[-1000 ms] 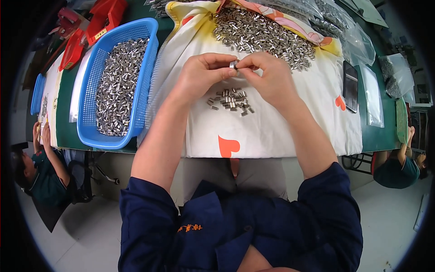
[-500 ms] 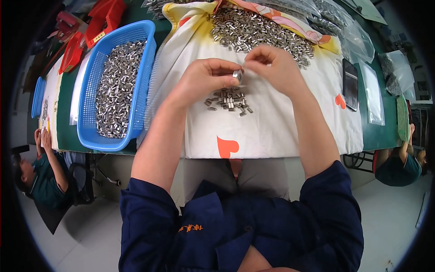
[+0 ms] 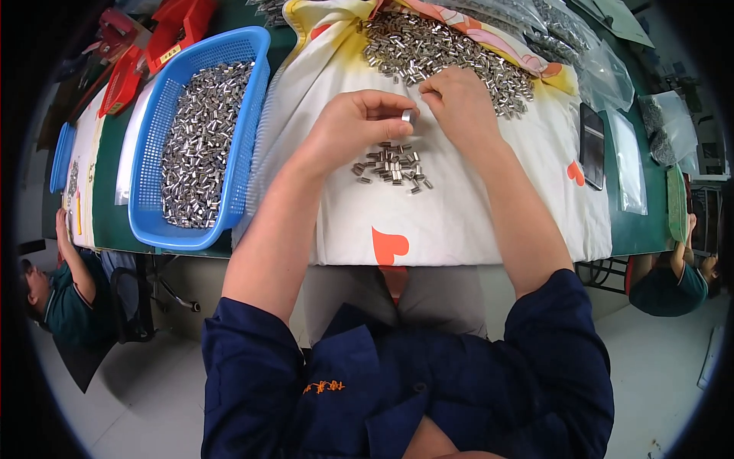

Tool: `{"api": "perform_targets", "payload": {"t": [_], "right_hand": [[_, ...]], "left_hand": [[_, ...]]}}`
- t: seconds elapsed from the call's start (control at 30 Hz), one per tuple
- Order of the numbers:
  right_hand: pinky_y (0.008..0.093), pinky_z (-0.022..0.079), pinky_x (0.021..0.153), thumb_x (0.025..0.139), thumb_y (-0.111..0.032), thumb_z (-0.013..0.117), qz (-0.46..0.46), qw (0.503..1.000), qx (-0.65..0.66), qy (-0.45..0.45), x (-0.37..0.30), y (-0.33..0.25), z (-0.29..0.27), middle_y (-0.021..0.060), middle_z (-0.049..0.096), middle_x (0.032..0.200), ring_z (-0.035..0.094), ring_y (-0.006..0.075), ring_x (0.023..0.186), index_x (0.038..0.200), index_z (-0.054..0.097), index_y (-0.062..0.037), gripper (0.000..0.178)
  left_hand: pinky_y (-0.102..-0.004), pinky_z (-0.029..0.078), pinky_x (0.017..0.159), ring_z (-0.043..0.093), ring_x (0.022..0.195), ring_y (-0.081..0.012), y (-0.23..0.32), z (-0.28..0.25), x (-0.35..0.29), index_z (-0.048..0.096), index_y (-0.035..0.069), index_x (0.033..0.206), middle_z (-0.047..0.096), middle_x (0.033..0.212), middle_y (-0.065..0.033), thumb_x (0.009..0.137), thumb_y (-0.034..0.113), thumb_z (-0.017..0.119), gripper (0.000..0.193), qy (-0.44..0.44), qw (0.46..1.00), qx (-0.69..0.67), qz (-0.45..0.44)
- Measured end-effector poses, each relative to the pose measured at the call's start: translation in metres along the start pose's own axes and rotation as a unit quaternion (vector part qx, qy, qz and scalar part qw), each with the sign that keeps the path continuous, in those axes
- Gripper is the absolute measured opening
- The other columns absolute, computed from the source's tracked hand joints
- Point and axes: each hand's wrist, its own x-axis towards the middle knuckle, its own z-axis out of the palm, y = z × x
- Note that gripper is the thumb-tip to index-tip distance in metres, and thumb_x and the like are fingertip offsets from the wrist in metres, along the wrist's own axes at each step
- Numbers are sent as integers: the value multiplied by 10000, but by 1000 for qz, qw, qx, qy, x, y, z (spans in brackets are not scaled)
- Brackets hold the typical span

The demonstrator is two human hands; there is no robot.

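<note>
My left hand [image 3: 358, 124] pinches a short, round silvery metal piece [image 3: 408, 117] between thumb and fingers, above the white cloth [image 3: 459, 222]. Close by on the right, my right hand [image 3: 460, 105] has its thumb and fingertips pressed together; anything between them is too small or hidden to see. Beneath my left hand lies a small pile of short metal cylinders [image 3: 394, 165]. A larger heap of the same cylinders [image 3: 417, 47] spreads over the cloth's far end, beyond both hands.
To the left stands a blue plastic basket [image 3: 252, 126] full of metal cylinders. Red bins [image 3: 177, 37] are behind it. A phone [image 3: 591, 145] and a clear plastic bag [image 3: 629, 164] lie at the right; bagged parts [image 3: 604, 73] sit farther back. Co-workers sit on both sides.
My right hand's fingers have curled tighter, and their tips sit a little farther away from me. The metal piece in my left hand has turned slightly.
</note>
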Motion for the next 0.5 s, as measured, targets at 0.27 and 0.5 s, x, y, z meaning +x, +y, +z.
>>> {"api": "perform_targets", "payload": {"t": [0.27, 0.5], "right_hand": [[237, 435, 657, 732, -97, 592, 154, 913, 374, -58, -7, -20, -21, 33, 611, 778, 552, 119, 706, 841, 611, -41, 124], [241, 451, 644, 713, -93, 593, 99, 940, 323, -51, -5, -30, -24, 49, 616, 777, 566, 131, 693, 833, 624, -48, 131]], "left_hand": [[-216, 467, 706, 576, 777, -105, -11, -7, 9, 554, -23, 1015, 611, 889, -69, 740, 24, 617, 287, 64, 990, -110, 66], [-209, 461, 705, 577, 778, -113, 0, -8, 2, 541, -30, 1044, 610, 882, -80, 735, 21, 617, 322, 88, 994, -51, 37]]}}
